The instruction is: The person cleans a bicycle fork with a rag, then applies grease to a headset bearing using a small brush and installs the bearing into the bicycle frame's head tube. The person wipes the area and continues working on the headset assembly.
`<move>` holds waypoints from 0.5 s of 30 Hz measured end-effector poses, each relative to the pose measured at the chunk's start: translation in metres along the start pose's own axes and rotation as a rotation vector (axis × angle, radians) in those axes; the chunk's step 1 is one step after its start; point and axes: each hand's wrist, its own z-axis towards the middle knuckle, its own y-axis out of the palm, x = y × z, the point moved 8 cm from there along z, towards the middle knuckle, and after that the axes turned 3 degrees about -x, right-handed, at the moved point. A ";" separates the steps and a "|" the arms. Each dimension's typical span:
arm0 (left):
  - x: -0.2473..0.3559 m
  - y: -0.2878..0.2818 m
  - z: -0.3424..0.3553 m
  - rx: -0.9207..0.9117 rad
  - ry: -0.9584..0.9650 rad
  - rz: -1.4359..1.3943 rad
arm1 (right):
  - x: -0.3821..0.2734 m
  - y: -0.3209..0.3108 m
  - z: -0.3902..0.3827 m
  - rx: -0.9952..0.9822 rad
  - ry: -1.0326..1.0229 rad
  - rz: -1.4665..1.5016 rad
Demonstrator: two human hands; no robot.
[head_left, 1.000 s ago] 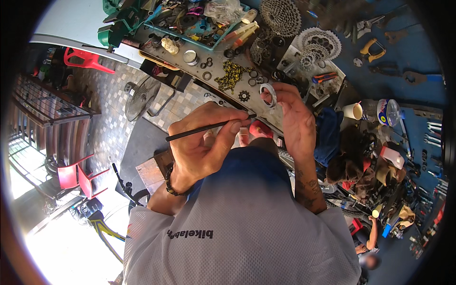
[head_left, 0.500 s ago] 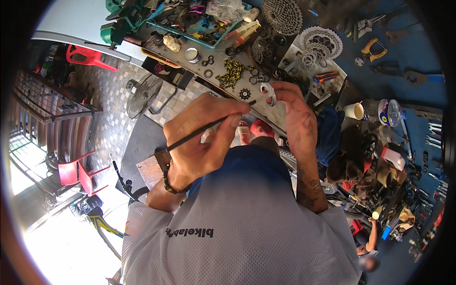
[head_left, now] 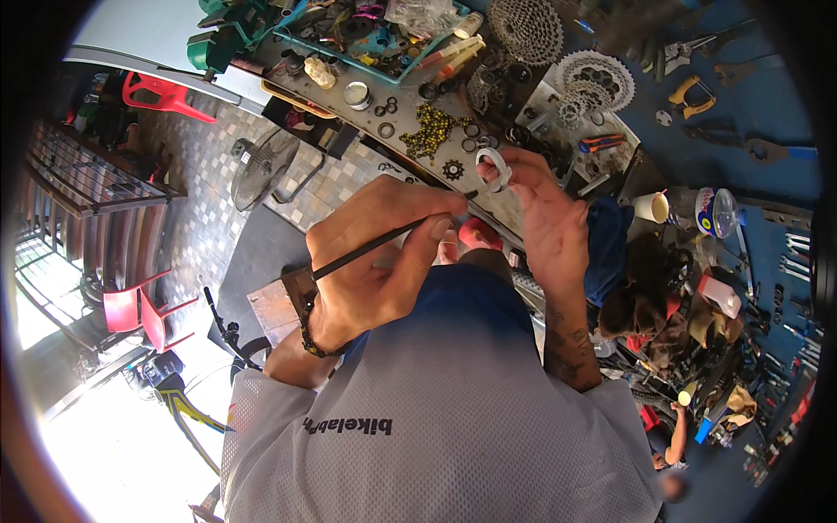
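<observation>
My left hand point(head_left: 375, 253) is closed on a thin black rod point(head_left: 353, 255), its tip pointing up and right near the silvery ring point(head_left: 500, 174). My right hand point(head_left: 554, 231) pinches that ring between thumb and fingers, the remaining fingers curled. Beyond both hands, on the workbench point(head_left: 318, 100), lie a small black cog point(head_left: 452, 170), a heap of yellow-and-black chain point(head_left: 427, 131), several small rings point(head_left: 385, 129) and a round tin point(head_left: 357, 95).
A blue parts tray point(head_left: 397, 74), cassettes point(head_left: 588, 83), a paper cup point(head_left: 650, 207) and plastic bottle point(head_left: 713, 212) surround the work area. A tool board point(head_left: 776, 174) is at right, red chairs point(head_left: 144, 314) and a fan point(head_left: 261, 170) at left. Another person's arm point(head_left: 678, 436) shows lower right.
Over the last second my left hand has risen slightly, bringing the rod's tip up closer to the ring. The ring has tilted a little in my right hand.
</observation>
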 end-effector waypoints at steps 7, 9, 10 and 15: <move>0.001 0.002 0.001 -0.039 -0.023 -0.054 | 0.009 0.005 0.001 -0.112 -0.029 0.577; 0.001 0.001 0.005 -0.031 -0.029 -0.041 | 0.009 0.008 0.000 -0.174 -0.040 0.703; 0.002 0.000 0.007 -0.025 -0.017 -0.035 | 0.011 0.007 -0.001 -0.169 -0.026 0.709; -0.001 -0.002 0.012 0.015 -0.046 -0.028 | 0.017 0.002 -0.005 -0.075 0.033 0.647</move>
